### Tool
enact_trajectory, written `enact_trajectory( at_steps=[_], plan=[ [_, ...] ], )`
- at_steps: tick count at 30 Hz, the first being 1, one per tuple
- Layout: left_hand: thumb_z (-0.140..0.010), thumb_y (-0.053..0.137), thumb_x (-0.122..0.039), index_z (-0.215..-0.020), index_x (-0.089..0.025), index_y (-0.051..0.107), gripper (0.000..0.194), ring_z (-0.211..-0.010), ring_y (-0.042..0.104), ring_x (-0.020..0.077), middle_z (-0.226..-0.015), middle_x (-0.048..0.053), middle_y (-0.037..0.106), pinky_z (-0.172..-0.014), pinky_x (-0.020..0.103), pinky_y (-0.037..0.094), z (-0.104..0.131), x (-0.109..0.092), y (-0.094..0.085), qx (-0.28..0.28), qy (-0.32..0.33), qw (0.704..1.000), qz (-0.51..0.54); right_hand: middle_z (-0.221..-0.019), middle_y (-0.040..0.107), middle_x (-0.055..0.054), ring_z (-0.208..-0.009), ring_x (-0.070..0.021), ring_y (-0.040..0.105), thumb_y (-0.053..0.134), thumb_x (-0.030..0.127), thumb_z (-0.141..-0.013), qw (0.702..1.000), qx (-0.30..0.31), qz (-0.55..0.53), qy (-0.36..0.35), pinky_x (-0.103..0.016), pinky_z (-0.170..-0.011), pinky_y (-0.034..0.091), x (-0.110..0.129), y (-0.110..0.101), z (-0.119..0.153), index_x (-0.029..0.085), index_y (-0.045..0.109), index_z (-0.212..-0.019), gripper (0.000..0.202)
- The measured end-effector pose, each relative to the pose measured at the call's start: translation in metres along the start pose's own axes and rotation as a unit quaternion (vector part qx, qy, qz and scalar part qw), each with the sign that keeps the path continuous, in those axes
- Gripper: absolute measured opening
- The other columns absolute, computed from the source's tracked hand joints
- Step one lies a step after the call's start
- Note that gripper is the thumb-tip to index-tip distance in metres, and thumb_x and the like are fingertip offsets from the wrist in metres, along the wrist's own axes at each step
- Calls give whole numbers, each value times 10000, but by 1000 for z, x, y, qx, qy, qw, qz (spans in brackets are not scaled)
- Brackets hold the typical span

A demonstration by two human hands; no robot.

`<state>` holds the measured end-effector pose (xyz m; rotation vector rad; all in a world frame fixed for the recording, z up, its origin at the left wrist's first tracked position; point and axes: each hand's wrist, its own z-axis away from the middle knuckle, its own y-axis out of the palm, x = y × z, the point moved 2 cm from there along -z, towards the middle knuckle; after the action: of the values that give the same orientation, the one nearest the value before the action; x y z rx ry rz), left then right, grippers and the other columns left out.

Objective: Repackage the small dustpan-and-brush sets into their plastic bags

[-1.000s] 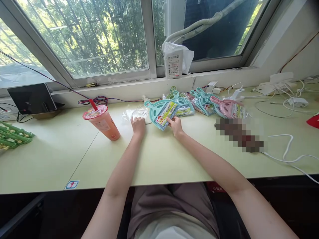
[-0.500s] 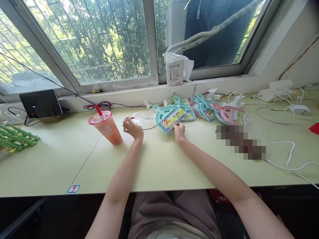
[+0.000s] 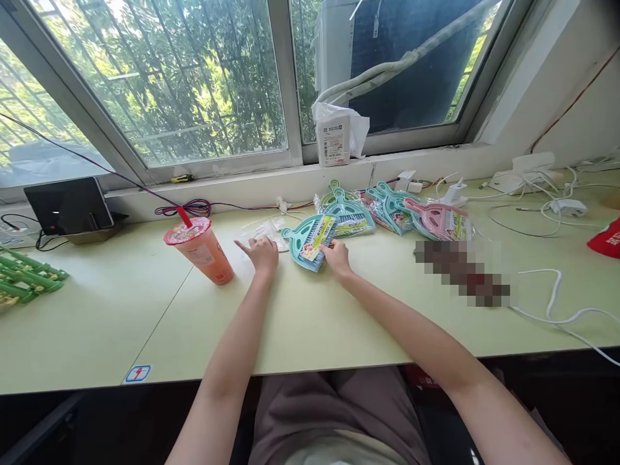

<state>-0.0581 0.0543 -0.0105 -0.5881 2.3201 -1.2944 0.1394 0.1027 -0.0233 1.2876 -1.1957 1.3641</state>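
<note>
Pinched in my right hand (image 3: 336,257) is the lower right edge of a teal dustpan set (image 3: 301,234) with a brush and a yellow label. My left hand (image 3: 263,255) is just left of that set, thumb spread out to the side, holding nothing that shows. Crumpled clear plastic (image 3: 271,227) lies right behind my left hand. Another teal set (image 3: 349,216) rests behind the held one. Farther right are more teal sets (image 3: 387,205) and a pink one (image 3: 434,216).
An orange drink cup (image 3: 206,255) with a red straw stands left of my left hand. A tablet (image 3: 70,205) and green sticks (image 3: 29,276) are at the far left. White cables (image 3: 555,316) and a blurred-out item (image 3: 462,272) lie at the right. A box (image 3: 334,141) is on the sill.
The held dustpan set has moved left, away from the one behind it, and turned steeper. My left hand's fingers have curled down with the thumb out. The view has shifted slightly.
</note>
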Motion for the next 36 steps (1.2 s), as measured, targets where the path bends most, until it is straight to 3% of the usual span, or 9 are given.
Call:
enact_trajectory(
  at_steps=[4, 10, 17, 20, 24, 27, 30, 36],
  plan=[
    [-898, 400, -442, -1059, -127, 635, 425, -1182, 473, 374, -1107, 211, 628, -1123, 659, 48, -1, 5, 5, 13, -36, 999, -11, -957, 725, -93, -798, -206, 692, 601, 172, -778, 998, 51, -28, 25, -294, -638, 572, 5, 6, 9, 151, 662, -896, 134],
    [-838, 480, -312, -1047, -167, 652, 307, -1245, 432, 355, -1207, 184, 589, -1133, 583, 145, -3, 10, 11, 64, -73, 995, 18, -931, 726, -77, -748, -171, 688, 591, 133, -777, 985, 97, -111, 88, -285, -662, 582, 0, 10, 6, 137, 650, -887, 126],
    [-820, 500, -374, -1217, -130, 571, 472, -1286, 412, 366, -1309, 200, 553, -1138, 592, 123, -5, 10, 12, 98, -65, 992, 40, -905, 723, -79, -723, -165, 681, 588, 130, -765, 985, 65, -124, 103, -275, -637, 575, 0, 3, -2, 131, 643, -854, 104],
    [-794, 486, -222, -1208, -174, 568, 425, -1261, 460, 336, -1252, 155, 612, -1145, 581, 112, -5, 9, 11, 118, -52, 990, 64, -956, 721, -85, -758, -176, 684, 593, 154, -761, 987, 54, -125, 82, -277, -635, 573, 2, -1, -3, 138, 646, -869, 122],
    [-747, 459, -86, -1181, -233, 563, 471, -1186, 533, 288, -1058, 87, 705, -1151, 567, 80, -3, 7, 7, 81, -42, 990, 106, -960, 723, -84, -789, -188, 687, 601, 180, -749, 990, 50, -118, 65, -288, -655, 579, 3, -1, -4, 144, 654, -871, 138],
    [-813, 458, -174, -990, -247, 639, 264, -1165, 534, 292, -1053, 76, 709, -1149, 551, 87, -2, 7, 6, 56, -46, 990, 120, -956, 726, -82, -789, -190, 689, 601, 180, -744, 990, 59, -111, 61, -293, -659, 582, 2, 1, -3, 147, 659, -866, 139],
    [-817, 517, -277, -889, -241, 665, 169, -1162, 524, 304, -1079, 78, 702, -1108, 520, 194, -3, 9, 8, 49, -62, 989, 124, -949, 726, -83, -776, -188, 689, 597, 168, -745, 991, 64, -105, 57, -296, -653, 581, 1, 2, -3, 144, 661, -866, 139],
    [-798, 496, -133, -1111, -258, 624, 360, -1097, 599, 236, -1009, 33, 731, -1023, 422, 302, -7, 18, 8, 51, -100, 977, 180, -947, 723, -83, -758, -171, 683, 586, 165, -775, 989, 82, -107, 64, -283, -659, 574, 2, 1, -1, 137, 658, -899, 146]
  ],
)
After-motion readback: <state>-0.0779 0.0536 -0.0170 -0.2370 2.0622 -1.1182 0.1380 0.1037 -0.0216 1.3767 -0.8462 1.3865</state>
